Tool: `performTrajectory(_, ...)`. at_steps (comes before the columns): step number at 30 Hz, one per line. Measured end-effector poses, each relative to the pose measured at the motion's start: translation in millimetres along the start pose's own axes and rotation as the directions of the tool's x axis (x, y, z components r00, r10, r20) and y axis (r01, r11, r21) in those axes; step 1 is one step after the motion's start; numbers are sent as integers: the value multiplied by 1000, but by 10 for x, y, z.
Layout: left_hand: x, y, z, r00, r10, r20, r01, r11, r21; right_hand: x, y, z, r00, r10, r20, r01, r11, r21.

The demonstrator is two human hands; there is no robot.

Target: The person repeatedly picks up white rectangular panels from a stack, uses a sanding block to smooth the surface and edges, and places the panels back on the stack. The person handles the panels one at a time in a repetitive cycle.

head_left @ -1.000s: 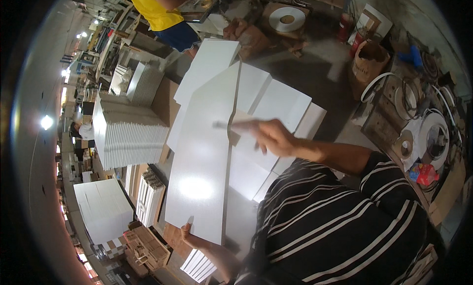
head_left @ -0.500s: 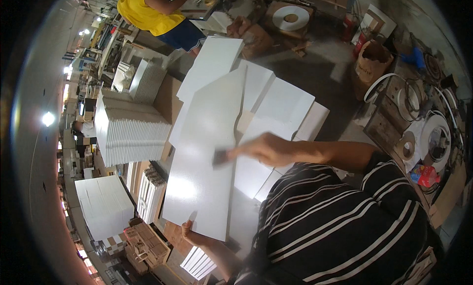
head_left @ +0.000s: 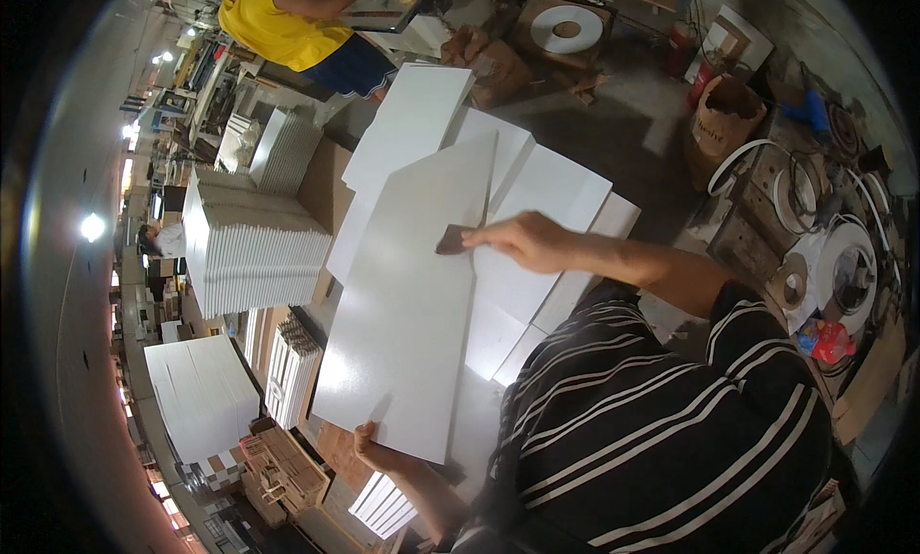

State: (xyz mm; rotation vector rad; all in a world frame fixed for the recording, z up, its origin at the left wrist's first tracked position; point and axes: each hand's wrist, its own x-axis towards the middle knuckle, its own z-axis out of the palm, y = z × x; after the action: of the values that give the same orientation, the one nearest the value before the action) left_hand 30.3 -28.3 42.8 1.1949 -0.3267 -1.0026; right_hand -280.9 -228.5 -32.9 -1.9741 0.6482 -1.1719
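Note:
A long white panel (head_left: 402,305) with a slanted far end lies tilted across other white panels (head_left: 554,204). My left hand (head_left: 367,444) grips its near end, the thumb on top and the fingers underneath, mostly hidden. Pinched in my right hand (head_left: 532,241) is a small dark, flat pad (head_left: 450,240); its exact kind is unclear. The pad rests on the panel's upper face, close to the right long edge.
Tall stacks of white boards (head_left: 259,266) stand to the left, with a large white block (head_left: 203,401) nearer. A person in a yellow top (head_left: 287,27) works at the far left. Rolls of white edging (head_left: 843,271) and a paper bag (head_left: 726,123) are at right.
My right hand has moved the dark pad farther along the panel, away from me. The panel's far end has shifted slightly right, while my left hand keeps its grip.

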Motion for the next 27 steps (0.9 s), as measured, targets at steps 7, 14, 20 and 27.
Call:
performTrajectory(7, 3, -43, 67, 998, 66, -16, -65, 996, 60, -93, 53, -38, 955, 288, 73, -297, 931, 211)
performTrajectory(14, 45, -31, -60, 998, 62, -13, -60, 995, 84, -277, 56, 263, 968, -166, 188, 127, 971, 204)
performTrajectory(20, 112, -34, -93, 991, -1, 133, 11, 998, -69, -243, 922, -36, 947, -320, -19, 279, 851, -446)
performTrajectory(27, 105, -109, 44, 999, 13, 43, -9, 997, -71, -264, 779, 147, 982, -139, -127, 95, 948, -305)
